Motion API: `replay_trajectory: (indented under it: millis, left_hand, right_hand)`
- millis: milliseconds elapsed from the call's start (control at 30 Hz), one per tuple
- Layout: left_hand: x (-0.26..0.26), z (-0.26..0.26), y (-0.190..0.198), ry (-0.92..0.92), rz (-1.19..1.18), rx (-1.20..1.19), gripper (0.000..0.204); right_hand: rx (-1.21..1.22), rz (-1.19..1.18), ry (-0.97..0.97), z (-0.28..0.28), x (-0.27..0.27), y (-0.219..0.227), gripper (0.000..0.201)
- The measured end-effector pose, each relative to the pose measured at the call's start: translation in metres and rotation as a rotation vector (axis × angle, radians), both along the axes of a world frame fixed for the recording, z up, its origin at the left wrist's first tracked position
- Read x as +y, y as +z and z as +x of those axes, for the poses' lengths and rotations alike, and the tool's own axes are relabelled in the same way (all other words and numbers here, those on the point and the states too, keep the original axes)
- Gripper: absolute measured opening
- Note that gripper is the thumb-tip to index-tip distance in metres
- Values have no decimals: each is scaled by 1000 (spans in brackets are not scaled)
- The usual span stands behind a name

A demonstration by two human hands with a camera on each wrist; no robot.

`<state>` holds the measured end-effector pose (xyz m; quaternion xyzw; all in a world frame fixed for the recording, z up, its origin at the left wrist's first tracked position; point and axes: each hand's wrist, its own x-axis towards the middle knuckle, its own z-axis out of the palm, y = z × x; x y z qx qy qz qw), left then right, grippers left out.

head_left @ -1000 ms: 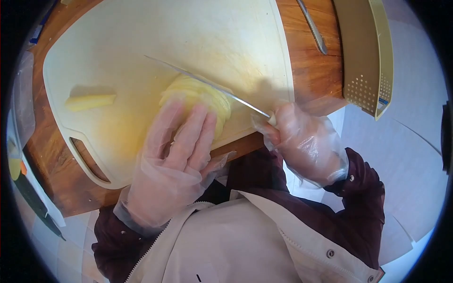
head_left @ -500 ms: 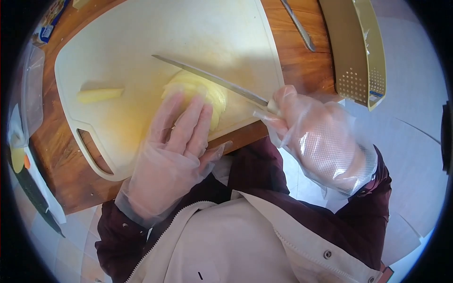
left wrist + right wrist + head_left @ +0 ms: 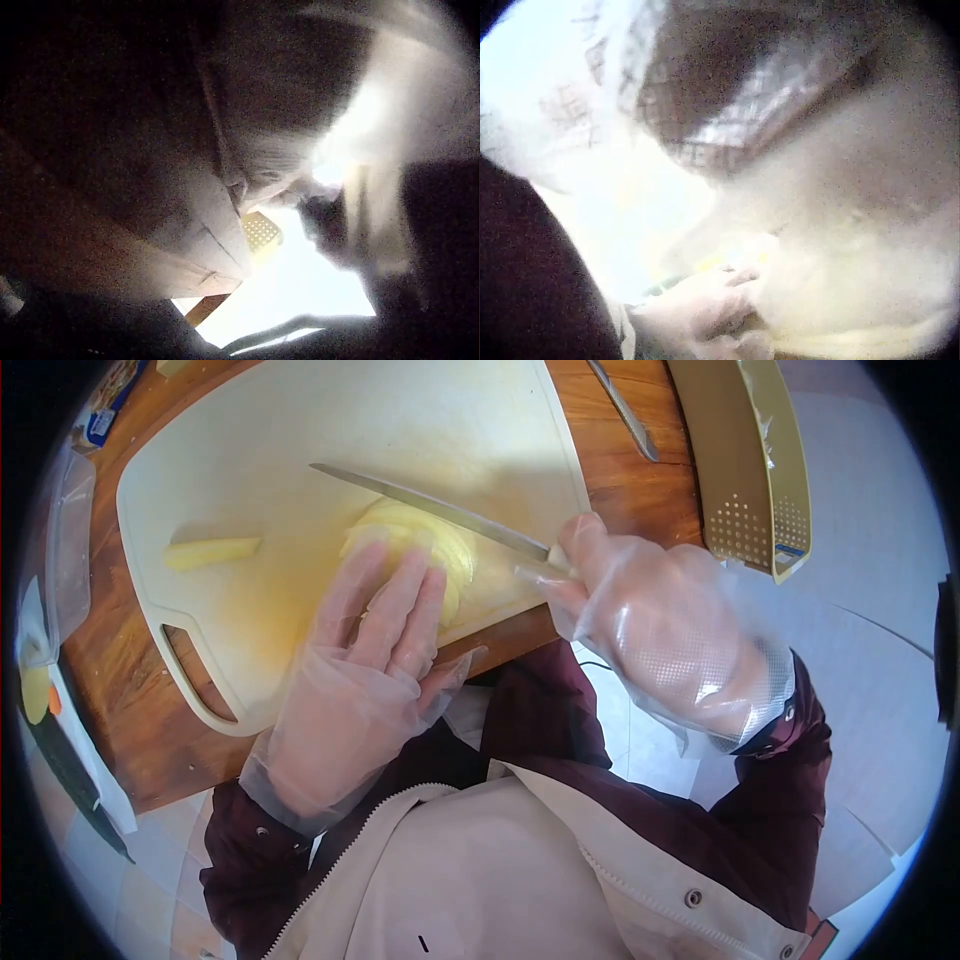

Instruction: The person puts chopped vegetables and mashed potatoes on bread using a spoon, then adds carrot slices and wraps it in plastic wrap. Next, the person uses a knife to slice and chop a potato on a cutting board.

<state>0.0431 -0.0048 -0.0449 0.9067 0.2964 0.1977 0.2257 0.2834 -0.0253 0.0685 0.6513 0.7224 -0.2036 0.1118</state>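
Note:
In the head view, pale yellow slices [image 3: 455, 550] lie in a fanned pile on a white cutting board [image 3: 230, 470]. My gloved left hand [image 3: 355, 680] rests on the pile, its fingers extended and lying over the near side. My gloved right hand [image 3: 670, 625] grips the handle of a long knife [image 3: 440, 509], whose blade slants up and left across the far edge of the slices. Whether the blade touches them I cannot tell. Apart from the pile, one yellow strip [image 3: 213, 552] lies at the board's left. Both wrist views are mostly glove plastic and glare.
Right of the board, a second metal utensil [image 3: 625, 412] lies on the wooden table [image 3: 640, 490], beside a perforated tan holder [image 3: 738, 460]. At the left edge are a clear plastic container [image 3: 70, 550] and a long dark green item [image 3: 68, 760]. A blue packet [image 3: 100, 415] is at the upper left.
Over the last second the right hand and knife have shifted up, and the blade shows more of its flat side. The left hand stays on the slices. The whole view has shifted slightly.

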Motion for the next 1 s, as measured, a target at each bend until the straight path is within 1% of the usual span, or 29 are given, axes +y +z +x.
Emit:
replay_trajectory:
  millis: [67, 100, 167, 300, 367, 467, 500, 567, 600, 667, 800, 933, 1000]
  left_hand:
    - [1, 0, 1, 2, -8, 16, 85]
    - [2, 0, 1, 1, -6, 17, 85]
    - [1, 0, -1, 4, -2, -10, 85]
    - [2, 0, 1, 2, -9, 5, 86]
    - [2, -1, 2, -5, -21, 13, 85]
    - [1, -1, 2, -9, -12, -1, 84]
    - [2, -1, 1, -13, -8, -3, 84]
    - [2, -1, 0, -17, -6, 1, 84]
    - [2, -1, 1, -16, -6, 3, 84]
    - [2, -1, 3, -15, -6, 17, 84]
    - [1, -1, -1, -1, 8, 19, 85]
    - [0, 0, 0, 2, -3, 13, 86]
    - [0, -1, 0, -1, -16, 24, 86]
  right_hand:
    - [-91, -4, 81, -2, 3, 2, 29]
    - [-90, -2, 79, -2, 3, 2, 29]
    - [13, -46, 24, -3, -1, 1, 28]
    - [3, -46, -24, -3, -11, -19, 27]
    - [129, -22, -66, 3, -13, -34, 27]
    - [96, 32, -48, 1, -17, -40, 29]
    - [95, 36, -51, 2, -15, -37, 29]
    - [87, -43, -44, 4, -8, -27, 28]
    - [89, -43, -42, 1, -5, -18, 28]
    - [70, -3, 22, -3, 1, -3, 27]
    - [-19, -57, 19, -7, 2, 2, 25]
    - [0, -97, 12, -6, 4, 4, 25]
    - [-7, -165, -35, -9, 10, 10, 23]
